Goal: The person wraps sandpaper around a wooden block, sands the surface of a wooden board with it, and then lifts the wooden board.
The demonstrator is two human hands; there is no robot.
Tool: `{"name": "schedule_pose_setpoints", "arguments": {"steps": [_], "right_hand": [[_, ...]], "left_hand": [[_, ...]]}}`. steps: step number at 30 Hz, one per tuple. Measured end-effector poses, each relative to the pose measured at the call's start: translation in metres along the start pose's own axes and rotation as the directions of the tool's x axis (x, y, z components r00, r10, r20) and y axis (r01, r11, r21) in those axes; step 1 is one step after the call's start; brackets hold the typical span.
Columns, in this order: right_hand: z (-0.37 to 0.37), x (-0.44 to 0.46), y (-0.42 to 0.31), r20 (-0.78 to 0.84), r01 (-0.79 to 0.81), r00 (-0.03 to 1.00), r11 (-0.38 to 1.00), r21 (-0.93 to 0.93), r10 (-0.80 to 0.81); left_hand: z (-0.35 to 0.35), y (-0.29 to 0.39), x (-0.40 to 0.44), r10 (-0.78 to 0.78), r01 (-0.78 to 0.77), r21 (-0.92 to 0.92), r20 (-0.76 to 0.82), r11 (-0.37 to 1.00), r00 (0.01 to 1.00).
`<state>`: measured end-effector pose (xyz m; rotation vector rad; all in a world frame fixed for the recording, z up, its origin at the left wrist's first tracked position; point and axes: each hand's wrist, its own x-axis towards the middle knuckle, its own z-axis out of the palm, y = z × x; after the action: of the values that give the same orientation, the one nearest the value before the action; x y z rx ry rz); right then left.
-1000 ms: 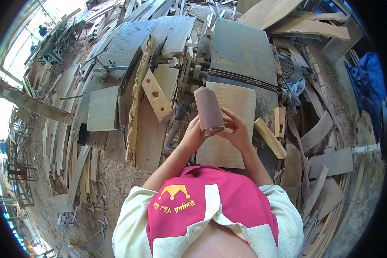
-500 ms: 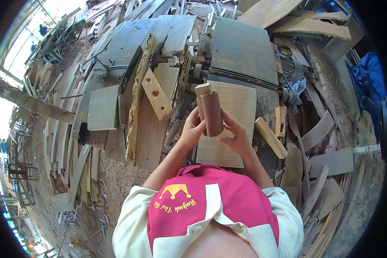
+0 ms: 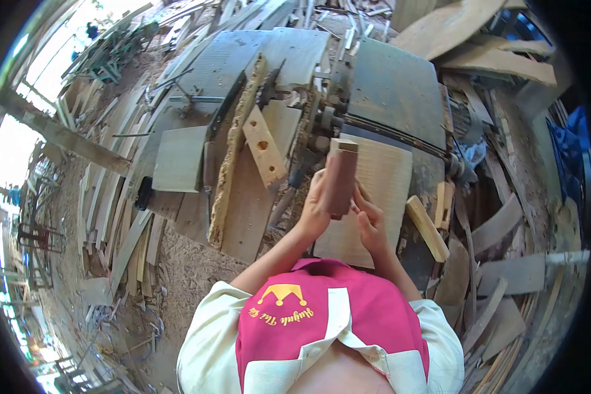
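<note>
A wooden block (image 3: 345,144) with brown sandpaper (image 3: 341,177) wrapped around it stands upright in front of my chest. My left hand (image 3: 316,207) is closed around its left side. At the lower right side, my right hand (image 3: 370,220) has its fingers bent against the sandpaper, partly hidden behind it. Beneath both hands lies a pale flat board (image 3: 391,174). To the left rests a wooden piece with holes (image 3: 264,148). On the right are a short wooden bar (image 3: 428,228) and a small slotted block (image 3: 444,205).
A metal machine table (image 3: 397,92) with a shaft stands ahead. Left of it are a toothed saw blade (image 3: 270,82), a rough-edged strip (image 3: 233,154) and a square board (image 3: 180,159). Offcuts and planks (image 3: 499,62) crowd the floor around the bench.
The sandpaper has gone from a loose curl beside the block to lying close around it. My right hand has closed in on its side. The view has shifted, moving the scene rightward.
</note>
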<state>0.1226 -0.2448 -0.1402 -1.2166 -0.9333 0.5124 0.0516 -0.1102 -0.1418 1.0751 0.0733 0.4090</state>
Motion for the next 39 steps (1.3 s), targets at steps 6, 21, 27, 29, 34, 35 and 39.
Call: {"name": "schedule_pose_setpoints", "arguments": {"steps": [6, 21, 27, 29, 34, 35, 39], "right_hand": [[0.003, -0.005, 0.007, -0.111, -0.245, 0.956, 0.948, 0.201, 0.271], [0.001, 0.016, 0.002, -0.175, -0.287, 0.923, 0.916, 0.281, 0.343], [-0.001, 0.01, 0.005, -0.253, -0.285, 0.892, 0.901, 0.328, 0.374], [-0.003, 0.008, 0.005, -0.282, -0.289, 0.878, 0.898, 0.332, 0.387], [-0.001, 0.005, -0.003, -0.347, -0.318, 0.848, 0.908, 0.274, 0.401], [0.002, 0.004, -0.003, -0.324, -0.316, 0.857, 0.906, 0.281, 0.4], [-0.008, -0.004, 0.0, -0.2, -0.335, 0.895, 0.896, 0.292, 0.4]], "left_hand": [[0.0, 0.003, 0.002, 0.166, -0.135, 0.225, -0.125, 0.965, 0.978], [0.002, 0.002, -0.003, 0.05, -0.058, -0.035, -0.198, 0.998, 0.979], [-0.004, 0.008, -0.008, -0.105, 0.103, -0.026, -0.133, 0.994, 0.986], [0.0, 0.007, -0.007, -0.194, 0.189, -0.048, -0.11, 0.981, 0.975], [0.006, 0.001, -0.004, -0.17, 0.131, -0.314, -0.101, 0.941, 0.98], [0.005, -0.005, -0.004, -0.163, 0.155, -0.065, -0.154, 0.986, 0.974], [0.005, -0.01, -0.008, -0.138, 0.131, -0.06, -0.153, 0.99, 0.979]]}}
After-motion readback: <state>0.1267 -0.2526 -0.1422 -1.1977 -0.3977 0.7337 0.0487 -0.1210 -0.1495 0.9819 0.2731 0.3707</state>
